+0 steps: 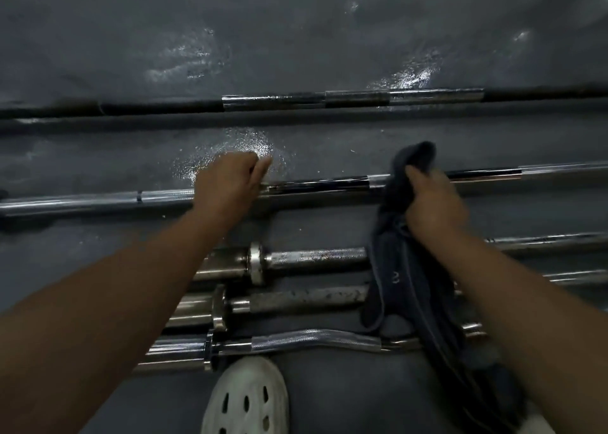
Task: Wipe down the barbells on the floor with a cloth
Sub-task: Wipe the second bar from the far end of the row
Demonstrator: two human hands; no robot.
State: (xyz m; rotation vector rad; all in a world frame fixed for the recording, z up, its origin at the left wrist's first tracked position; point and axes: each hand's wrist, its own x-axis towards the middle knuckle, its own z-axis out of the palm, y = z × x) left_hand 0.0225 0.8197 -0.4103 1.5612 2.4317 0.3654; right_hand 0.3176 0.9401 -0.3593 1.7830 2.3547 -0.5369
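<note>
Several barbells lie side by side on the dark floor. My left hand (228,183) grips the long chrome barbell (316,185) in the middle of the view, fingers curled over the shaft. My right hand (431,203) holds a dark blue cloth (399,269) bunched around the same bar further right; the cloth hangs down over the nearer bars. Another long bar (273,102) lies further away. Two shorter knurled bars (316,257) (302,297) with collars and a curl bar (312,338) lie closest to me.
The grey rubber floor (296,38) shows shiny wet patches beyond the bars. A white perforated clog (246,397) on my foot sits at the bottom centre, just in front of the curl bar.
</note>
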